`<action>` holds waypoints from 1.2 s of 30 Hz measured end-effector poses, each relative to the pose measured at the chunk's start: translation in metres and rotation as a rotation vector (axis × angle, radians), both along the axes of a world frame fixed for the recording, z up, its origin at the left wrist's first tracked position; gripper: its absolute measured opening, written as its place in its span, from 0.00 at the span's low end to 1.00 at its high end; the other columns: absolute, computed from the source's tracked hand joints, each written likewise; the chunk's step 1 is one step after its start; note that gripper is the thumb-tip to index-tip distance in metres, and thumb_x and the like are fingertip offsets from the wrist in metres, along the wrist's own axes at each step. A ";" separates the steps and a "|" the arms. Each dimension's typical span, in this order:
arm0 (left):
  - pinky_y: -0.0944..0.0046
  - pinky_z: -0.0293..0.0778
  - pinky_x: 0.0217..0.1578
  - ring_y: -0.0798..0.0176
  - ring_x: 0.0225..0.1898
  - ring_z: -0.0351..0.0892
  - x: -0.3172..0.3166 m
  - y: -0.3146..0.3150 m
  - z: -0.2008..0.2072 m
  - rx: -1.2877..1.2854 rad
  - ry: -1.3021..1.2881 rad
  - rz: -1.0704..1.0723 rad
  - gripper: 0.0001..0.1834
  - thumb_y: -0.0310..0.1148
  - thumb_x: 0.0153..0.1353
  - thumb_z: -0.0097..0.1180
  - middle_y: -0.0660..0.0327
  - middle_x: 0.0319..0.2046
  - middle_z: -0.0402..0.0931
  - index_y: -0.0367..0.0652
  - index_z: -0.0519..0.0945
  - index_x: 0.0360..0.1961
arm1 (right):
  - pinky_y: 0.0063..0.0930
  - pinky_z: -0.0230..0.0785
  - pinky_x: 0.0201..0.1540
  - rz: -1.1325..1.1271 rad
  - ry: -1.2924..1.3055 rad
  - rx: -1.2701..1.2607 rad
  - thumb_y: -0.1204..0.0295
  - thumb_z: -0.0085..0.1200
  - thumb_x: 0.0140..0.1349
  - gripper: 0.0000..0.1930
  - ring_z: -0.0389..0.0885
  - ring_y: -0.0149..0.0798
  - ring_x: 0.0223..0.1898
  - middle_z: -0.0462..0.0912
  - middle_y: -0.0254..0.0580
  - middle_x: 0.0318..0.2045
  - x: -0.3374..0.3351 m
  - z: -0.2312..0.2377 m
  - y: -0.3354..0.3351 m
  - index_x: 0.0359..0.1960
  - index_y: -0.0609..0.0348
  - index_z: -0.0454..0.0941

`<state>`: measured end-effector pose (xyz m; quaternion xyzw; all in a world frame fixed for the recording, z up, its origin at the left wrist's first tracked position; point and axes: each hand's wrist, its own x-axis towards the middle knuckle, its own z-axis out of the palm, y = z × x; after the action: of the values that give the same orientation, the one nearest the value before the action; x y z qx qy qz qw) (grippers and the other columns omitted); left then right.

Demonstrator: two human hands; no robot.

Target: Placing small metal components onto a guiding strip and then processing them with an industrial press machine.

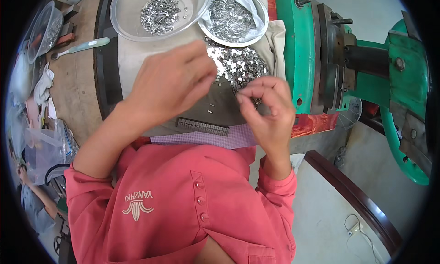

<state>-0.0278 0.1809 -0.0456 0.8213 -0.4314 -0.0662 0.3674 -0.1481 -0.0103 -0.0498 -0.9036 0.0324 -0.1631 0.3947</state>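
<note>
The left hand (pixel 172 83) hangs over the grey plate (pixel 220 105) with its back to the camera; its fingers (pixel 201 69) are bunched and curl down toward the near edge of the heap (pixel 238 64) of small shiny metal pieces, but what lies under them is hidden, so I cannot tell whether they hold anything. The right hand (pixel 270 110) sits at about 3 o'clock from the left one, just beside the heap's lower edge, with thumb and forefinger pinched narrow on what looks like one small piece; the piece itself is too small to make out. The heap lies at 12 o'clock from both hands, near enough that either can pick from it without reaching. At 6 o'clock from the heap, near the body, a dark toothed strip (pixel 202 126) lies flat across the plate, and a few loose pieces lie between it and the heap. Two bowls sit at the far edge of the counter (pixel 73 94): a clear bowl (pixel 160 11) at 11 o'clock and a lined bowl (pixel 238 18) at 12 o'clock, each holding a separate lot of metal bits, kept apart from the heap. A pale-handled spoon (pixel 82 47) lies at 10 o'clock, well apart. A green press (pixel 321 57) stands at 2 o'clock, touching nothing in the hands.
</note>
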 end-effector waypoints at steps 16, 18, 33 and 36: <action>0.58 0.72 0.28 0.56 0.26 0.77 -0.003 0.003 -0.013 0.095 0.089 -0.093 0.04 0.27 0.57 0.61 0.60 0.31 0.73 0.42 0.78 0.32 | 0.35 0.72 0.43 0.065 -0.263 -0.476 0.74 0.67 0.53 0.05 0.80 0.43 0.39 0.82 0.38 0.33 0.106 0.007 -0.023 0.31 0.56 0.85; 0.55 0.72 0.30 0.52 0.29 0.78 -0.007 0.005 -0.020 0.136 0.091 -0.103 0.05 0.28 0.57 0.61 0.59 0.32 0.73 0.41 0.78 0.32 | 0.43 0.71 0.45 0.084 -0.095 -0.254 0.74 0.64 0.53 0.05 0.77 0.53 0.41 0.79 0.49 0.34 0.107 0.023 -0.016 0.31 0.61 0.83; 0.55 0.74 0.38 0.50 0.40 0.76 -0.029 0.050 -0.005 0.190 0.275 -0.261 0.17 0.33 0.48 0.71 0.58 0.36 0.73 0.40 0.79 0.38 | 0.36 0.70 0.36 0.211 -0.003 -0.145 0.75 0.71 0.48 0.07 0.79 0.43 0.32 0.81 0.37 0.28 0.018 0.024 -0.021 0.29 0.55 0.86; 0.56 0.75 0.38 0.53 0.40 0.76 -0.036 0.055 -0.008 0.220 0.235 -0.255 0.16 0.31 0.49 0.69 0.59 0.37 0.73 0.41 0.78 0.38 | 0.32 0.73 0.37 0.187 0.210 -0.078 0.79 0.69 0.47 0.08 0.81 0.40 0.34 0.83 0.37 0.30 -0.030 0.007 -0.013 0.31 0.57 0.87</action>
<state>-0.0640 0.2355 -0.0531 0.7820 -0.4760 -0.2543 0.3119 -0.1785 -0.0231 -0.0430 -0.9295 -0.0171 -0.0314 0.3671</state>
